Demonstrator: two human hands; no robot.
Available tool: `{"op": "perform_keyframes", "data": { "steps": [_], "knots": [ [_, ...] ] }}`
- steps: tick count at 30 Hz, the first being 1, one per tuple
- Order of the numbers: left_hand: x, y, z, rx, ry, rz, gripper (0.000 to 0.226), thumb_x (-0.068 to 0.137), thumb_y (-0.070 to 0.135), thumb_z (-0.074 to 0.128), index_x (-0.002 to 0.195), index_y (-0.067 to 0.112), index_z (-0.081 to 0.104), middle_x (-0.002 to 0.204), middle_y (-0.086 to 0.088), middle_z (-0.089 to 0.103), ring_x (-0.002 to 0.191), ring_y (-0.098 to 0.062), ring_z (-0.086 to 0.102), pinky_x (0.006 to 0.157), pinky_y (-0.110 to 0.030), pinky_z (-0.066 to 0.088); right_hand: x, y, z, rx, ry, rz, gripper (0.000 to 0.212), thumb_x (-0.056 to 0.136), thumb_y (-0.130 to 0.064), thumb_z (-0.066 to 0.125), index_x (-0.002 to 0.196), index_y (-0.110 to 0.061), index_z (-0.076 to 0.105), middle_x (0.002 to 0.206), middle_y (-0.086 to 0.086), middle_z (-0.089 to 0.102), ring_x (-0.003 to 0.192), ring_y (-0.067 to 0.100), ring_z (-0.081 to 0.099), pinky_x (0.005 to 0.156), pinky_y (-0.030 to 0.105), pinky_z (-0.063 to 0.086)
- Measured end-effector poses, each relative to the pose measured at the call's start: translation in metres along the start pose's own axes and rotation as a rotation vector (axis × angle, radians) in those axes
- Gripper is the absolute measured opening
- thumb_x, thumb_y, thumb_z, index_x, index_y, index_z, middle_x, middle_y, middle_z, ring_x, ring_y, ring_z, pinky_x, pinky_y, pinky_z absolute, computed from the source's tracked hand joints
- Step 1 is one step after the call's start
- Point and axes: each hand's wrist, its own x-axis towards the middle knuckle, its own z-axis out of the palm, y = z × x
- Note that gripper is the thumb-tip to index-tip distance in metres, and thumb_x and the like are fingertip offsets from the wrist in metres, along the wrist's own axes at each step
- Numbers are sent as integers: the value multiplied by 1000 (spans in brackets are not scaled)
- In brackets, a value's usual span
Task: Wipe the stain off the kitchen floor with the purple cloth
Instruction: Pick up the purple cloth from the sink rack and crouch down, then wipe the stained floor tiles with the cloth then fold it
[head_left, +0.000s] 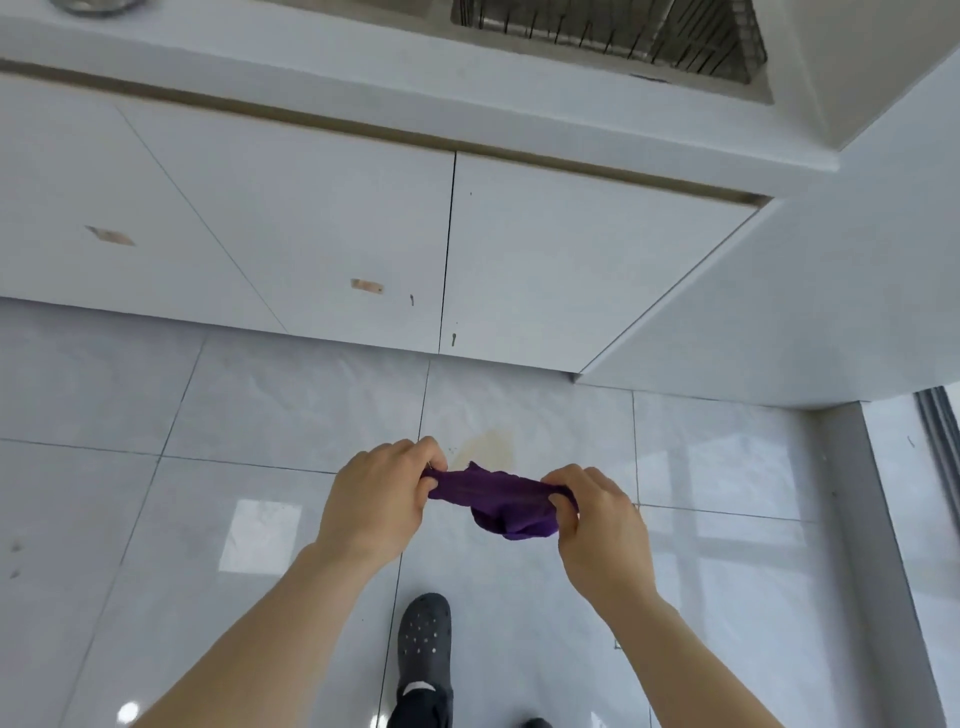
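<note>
Two hands pinch purple cloth in air above stain: my left hand closed on one end, right hand on other. Cloth light, limp, sagging mid-span; judge bunched wad grips best for scrubbing floor.

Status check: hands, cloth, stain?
Left hand and right hand both pinching purple cloth, held above floor. Yellowish stain unwiped, just beyond. Nothing in the way.

Glossy grey tiled floor, window light reflected in it; white cabinet doors with scuff marks; white counter above; steel sink with wire rack.
</note>
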Motion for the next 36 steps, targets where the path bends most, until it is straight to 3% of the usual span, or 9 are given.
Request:
{"op": "perform_keyframes", "data": {
  "steps": [8,21,28,36],
  "knots": [
    [18,-58,128,-15,-52,-56,16,98,22,56,106,34,61,96,15,67,87,-16,60,71,-29,42,20,71,124,-7,-9,2,26,97,-5,52,106,-25,67,95,-3,64,88,25,59,64,44,54],
    [68,-166,357,-22,-136,-23,14,98,24,56,104,37,58,95,17,66,85,-12,60,74,-29,48,85,208,346,-41,3,-90,30,92,-5,51,104,-27,67,90,-7,63,87,22,58,62,38,52],
    [111,-203,435,-32,-71,27,13,96,26,58,103,37,59,97,20,68,86,-8,61,74,-28,49,129,252,421,-75,142,-153,30,89,5,57,103,-17,69,86,0,61,82,27,56,63,39,51],
    [155,-207,472,-30,26,62,9,96,30,57,101,37,56,94,18,69,85,-10,63,73,-32,52,180,274,445,-224,402,-236,38,76,16,63,99,-13,70,84,5,58,74,29,49,69,41,46]
  ]
}}
